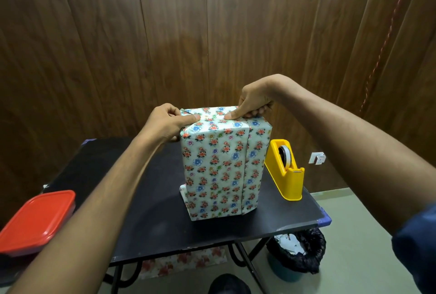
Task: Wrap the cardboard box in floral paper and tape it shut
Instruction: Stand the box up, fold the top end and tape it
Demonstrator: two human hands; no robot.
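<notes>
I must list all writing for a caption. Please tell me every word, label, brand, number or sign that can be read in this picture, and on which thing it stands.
No text can be read in this picture.
Wall socket: a small red and white mark, too small and blurred to read.
Yellow tape dispenser: no brand visible.
Floral paper on the box: flowers only.
Red lid: plain.

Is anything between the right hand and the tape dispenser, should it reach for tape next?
Nothing visible. The right hand presses the wrapped box top; the yellow tape dispenser stands below it, beside the box, on the table.
</notes>
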